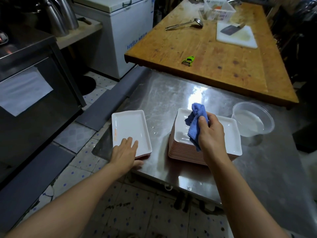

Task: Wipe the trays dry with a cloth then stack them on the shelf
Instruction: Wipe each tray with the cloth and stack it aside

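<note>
From the head camera, a shiny metal table (171,93) fills the middle. At about 6 o'clock on it sits a tall stack of white trays (228,134) with pink edges. The right hand (210,133) hangs over this stack. Its fingers are curled tight around a blue cloth (196,121), and the cloth droops down onto the top tray.

At about 8 o'clock, near the table's left edge, lies a short pile of trays (128,126), well apart from the tall stack. The left hand (125,152) rests on the near end of its top tray. The fingers lie flat and straight on top, and the thumb sits down by the near edge. It is not squeezing anything.

At about 3 o'clock, just beside the tall stack, is a clear plastic bowl (253,121) with water in it.

Past the metal table, toward 12 o'clock, is a long wooden table (214,66). On it lie a green peeler (188,60), a metal ladle (185,24), a white cutting board (240,37) with a cleaver (229,30) on it, and a white basket (218,10).

At 11 o'clock stands a white freezer (123,35). At 9 o'clock is a dark metal cabinet (34,83).
</note>
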`<state>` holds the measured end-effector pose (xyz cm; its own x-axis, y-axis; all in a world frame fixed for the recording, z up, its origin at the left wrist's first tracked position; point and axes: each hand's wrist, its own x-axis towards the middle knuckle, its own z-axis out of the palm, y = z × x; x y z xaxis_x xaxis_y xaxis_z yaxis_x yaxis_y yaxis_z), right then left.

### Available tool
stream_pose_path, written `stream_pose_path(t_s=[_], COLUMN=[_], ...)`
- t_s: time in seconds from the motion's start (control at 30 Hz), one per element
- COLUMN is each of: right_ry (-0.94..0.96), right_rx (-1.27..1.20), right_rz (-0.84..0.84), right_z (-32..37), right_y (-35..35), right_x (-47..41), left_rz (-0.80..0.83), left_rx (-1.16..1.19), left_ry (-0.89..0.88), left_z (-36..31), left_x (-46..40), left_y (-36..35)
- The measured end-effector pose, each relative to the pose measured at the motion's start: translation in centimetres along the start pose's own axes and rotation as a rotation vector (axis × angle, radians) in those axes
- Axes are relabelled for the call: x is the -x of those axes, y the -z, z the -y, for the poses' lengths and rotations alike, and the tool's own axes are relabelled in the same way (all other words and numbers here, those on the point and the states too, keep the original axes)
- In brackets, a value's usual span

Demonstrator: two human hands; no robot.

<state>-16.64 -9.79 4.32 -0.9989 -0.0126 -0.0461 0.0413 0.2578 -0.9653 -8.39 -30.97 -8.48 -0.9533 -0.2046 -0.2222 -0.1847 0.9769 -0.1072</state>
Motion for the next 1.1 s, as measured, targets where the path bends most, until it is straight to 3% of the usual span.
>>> stream_pose_path(t_s=[0.13,0.27,0.43,0.57,0.67,0.73,0.8,0.87,0.97,1.1], right_ry=[-0.044,-0.019,0.012,0.009,0.010,0.112,0.173,0.117,-0.015,0.041], right_rx=[-0.030,0.015,0.212,0.437,0.855,1.021,1.065,1.013,0.791,0.830], right_rz=[-0.060,-0.121,-0.225,-0.255,-0.172,-0.165,-0.125,-0.098,-0.189,-0.200], right_z=[-0.8,-1.3,-2.2,-3.6,-4.8,-5.4,-5.8,-6.2,-5.6,-5.7], right_y=[0.6,1.8,4.4,6.0,6.6,6.8,6.9,6.9,6.6,5.3], right_x=[-0.2,-0.6,-2.0,-3.1,-2.9,-2.5,-2.4,-3.1,-4.8,-6.7], left_rz=[0.055,-0.023,-0.103,-0.040,-0.076,-0.113,-0.130,-0.129,-0.109,-0.117], left_rx=[0.054,0.439,0.849,0.809,0.806,0.813,0.825,0.841,0.872,0.906], left_ry=[0.022,0.104,0.077,0.076,0.057,0.049,0.042,0.018,-0.022,-0.012], left_z=[-0.1,-2.4,-6.7,-8.7,-9.3,-9.5,-9.5,-9.5,-9.4,-9.2], left_x=[-0.2,-1.0,-3.4,-5.0,-5.5,-5.6,-5.5,-5.5,-5.7,-6.0], left_y=[0.3,3.2,8.1,10.1,10.6,10.7,10.6,10.4,10.3,10.2])
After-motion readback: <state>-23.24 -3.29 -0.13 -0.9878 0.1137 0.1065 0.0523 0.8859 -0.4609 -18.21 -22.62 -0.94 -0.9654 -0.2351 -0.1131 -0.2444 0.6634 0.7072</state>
